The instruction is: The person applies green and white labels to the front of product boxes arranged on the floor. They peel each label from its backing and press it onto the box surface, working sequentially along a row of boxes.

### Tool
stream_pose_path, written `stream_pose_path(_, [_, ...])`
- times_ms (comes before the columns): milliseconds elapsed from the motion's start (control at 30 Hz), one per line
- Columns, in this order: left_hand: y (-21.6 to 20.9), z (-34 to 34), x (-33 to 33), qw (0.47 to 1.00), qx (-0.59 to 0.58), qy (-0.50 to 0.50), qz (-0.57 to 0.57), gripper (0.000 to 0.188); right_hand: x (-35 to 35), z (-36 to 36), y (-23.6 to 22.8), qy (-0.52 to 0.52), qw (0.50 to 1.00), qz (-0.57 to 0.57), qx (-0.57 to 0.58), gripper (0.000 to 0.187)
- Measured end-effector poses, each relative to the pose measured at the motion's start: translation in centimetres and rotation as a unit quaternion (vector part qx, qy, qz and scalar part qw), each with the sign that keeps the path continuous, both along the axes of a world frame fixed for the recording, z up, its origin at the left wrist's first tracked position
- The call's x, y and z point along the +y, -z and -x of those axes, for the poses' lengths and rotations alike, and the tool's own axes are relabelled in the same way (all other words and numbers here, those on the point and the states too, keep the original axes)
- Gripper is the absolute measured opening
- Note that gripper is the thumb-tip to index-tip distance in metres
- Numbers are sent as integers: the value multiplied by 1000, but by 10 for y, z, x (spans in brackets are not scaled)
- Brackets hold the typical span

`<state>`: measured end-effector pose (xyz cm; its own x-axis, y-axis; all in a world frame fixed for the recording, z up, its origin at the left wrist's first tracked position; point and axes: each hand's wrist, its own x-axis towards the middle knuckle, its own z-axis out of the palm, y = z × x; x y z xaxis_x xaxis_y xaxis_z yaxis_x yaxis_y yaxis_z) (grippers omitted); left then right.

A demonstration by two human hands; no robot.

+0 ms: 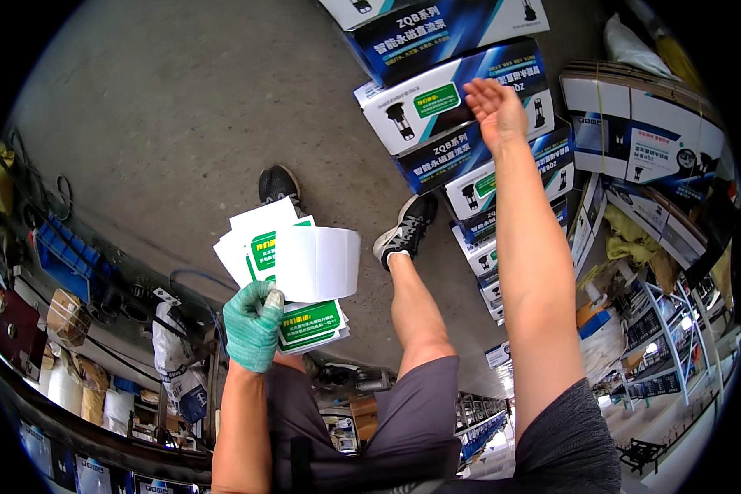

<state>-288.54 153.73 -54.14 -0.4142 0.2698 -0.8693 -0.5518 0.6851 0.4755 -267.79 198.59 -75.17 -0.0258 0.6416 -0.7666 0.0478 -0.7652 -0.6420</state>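
Note:
My left hand (253, 328), in a pale green knit glove, grips a fanned bunch of green-and-white labels (311, 323) between thumb and fingers. A blank white backing sheet (317, 263) with a curled edge lies on top of the bunch. My right hand (499, 115) is bare, its fingers stretched out over a blue, white and black carton (372, 107). Just left of those fingertips, a green label (436, 100) sits on the carton's white face. Whether the fingers touch the carton, I cannot tell.
Similar cartons form a row on my right, another green label (486, 184) showing on one. Flattened cardboard (659, 136) is stacked farther right, above a light blue metal rack (667, 337). At left are a blue crate (64, 257) and a white sack (177, 362). My shoes stand on grey floor (181, 107).

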Motion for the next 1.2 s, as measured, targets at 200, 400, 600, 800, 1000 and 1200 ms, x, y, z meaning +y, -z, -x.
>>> stream_pose_path(200, [-4, -11, 10, 999, 15, 37, -11, 11, 3, -99, -33, 111, 991, -72, 15, 30])
stream_pose_path(400, [-7, -36, 26, 996, -3, 78, -31, 10, -70, -205, -39, 19, 984, 158, 76, 36])
stream_pose_path(600, [-10, -60, 45, 994, -1, 103, -21, 11, -91, -213, -3, 128, 985, 113, 39, 36])
stream_pose_path(800, [-15, -85, 55, 991, -3, 131, -28, 13, -159, -233, -7, 58, 975, 207, -54, 39])
stream_pose_path(1000, [-64, -91, 57, 989, 40, 138, -44, 14, -188, -140, -181, -206, 978, 24, 21, 36])
stream_pose_path(1200, [-173, -76, 71, 985, 53, 99, -129, 12, -159, -32, -382, -604, 757, -250, -10, 68])
